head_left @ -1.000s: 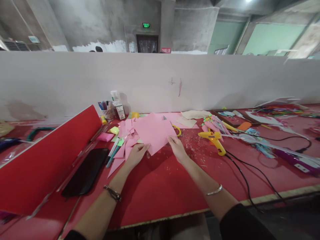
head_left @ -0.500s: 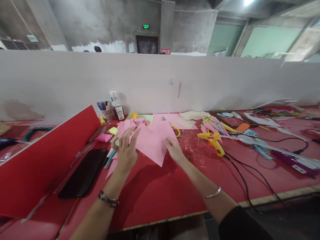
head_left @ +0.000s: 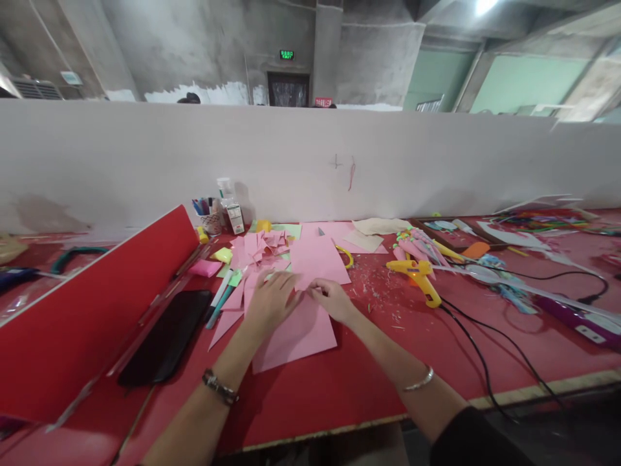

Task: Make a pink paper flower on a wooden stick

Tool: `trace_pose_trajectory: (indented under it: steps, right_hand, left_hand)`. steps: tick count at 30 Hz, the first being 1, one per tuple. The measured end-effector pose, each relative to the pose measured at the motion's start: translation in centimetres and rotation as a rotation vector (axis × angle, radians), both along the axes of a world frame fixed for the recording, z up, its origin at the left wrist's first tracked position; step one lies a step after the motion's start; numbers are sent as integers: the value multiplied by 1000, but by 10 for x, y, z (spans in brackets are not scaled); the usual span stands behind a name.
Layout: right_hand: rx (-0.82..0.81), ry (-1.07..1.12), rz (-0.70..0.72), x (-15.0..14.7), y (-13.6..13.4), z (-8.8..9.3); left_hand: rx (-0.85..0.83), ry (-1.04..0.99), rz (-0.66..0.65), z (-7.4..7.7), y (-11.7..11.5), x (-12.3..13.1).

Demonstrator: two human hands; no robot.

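Note:
Pink paper [head_left: 298, 336] lies on the red table in front of me, under both hands. My left hand [head_left: 272, 299] rests over its upper left part, fingers stretched out and slightly blurred. Close beside it, my right hand [head_left: 330, 299] has fingers curled and pinched at the paper; the fingertips partly hide the grip. Another pink paper area [head_left: 317, 255] shows beyond the hands; I cannot tell whether it is a separate sheet. A heap of cut pink paper pieces [head_left: 259, 249] sits to the left of it, and yellow-handled scissors [head_left: 347, 257] are partly covered on the right.
On the right, a yellow glue gun [head_left: 417, 278] trails a black cord. A black phone [head_left: 167, 336] and a leaning red board [head_left: 97, 317] are on the left, with markers [head_left: 220, 301] near the paper. A pen cup [head_left: 208, 217] and a bottle [head_left: 231, 210] stand by the white partition.
My left hand has come down from its raised position onto the paper. The pink paper, earlier lifted and tilted at my right hand, now lies flatter and nearer to me.

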State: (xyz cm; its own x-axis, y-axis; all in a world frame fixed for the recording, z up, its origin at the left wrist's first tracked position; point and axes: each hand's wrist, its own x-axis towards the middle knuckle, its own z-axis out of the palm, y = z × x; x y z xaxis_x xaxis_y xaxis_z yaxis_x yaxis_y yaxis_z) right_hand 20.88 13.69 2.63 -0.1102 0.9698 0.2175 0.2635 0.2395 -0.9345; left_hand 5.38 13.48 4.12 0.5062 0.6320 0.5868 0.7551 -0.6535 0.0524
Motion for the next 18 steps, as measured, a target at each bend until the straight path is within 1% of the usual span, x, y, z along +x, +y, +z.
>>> trace_pose_trajectory:
  steps: [1, 3, 4, 6, 8, 11, 15, 18]
  right_hand:
    - [2, -13, 32, -1, -2, 1]
    - [11, -40, 80, -3, -4, 2]
    - [15, -54, 99, -3, -5, 2]
    - [18, -79, 128, -3, -5, 2]
    - [20, -81, 140, -3, -4, 1]
    - [2, -46, 152, -2, -1, -1]
    - [-56, 15, 139, 1, 3, -2]
    - [-72, 24, 122, 5, 5, -1]
  left_hand:
    - [-103, 40, -5, -1, -1, 4]
    - [-288, 101, 29, -1, -3, 9]
    - [-357, 121, 57, 0, -4, 11]
    - [-439, 143, 121, 2, -6, 13]
    - [-466, 161, 156, 5, -7, 14]
    - [-448, 173, 197, 7, -7, 16]
    - [-406, 195, 218, 8, -5, 15]
    - [-383, 226, 224, 9, -4, 9]
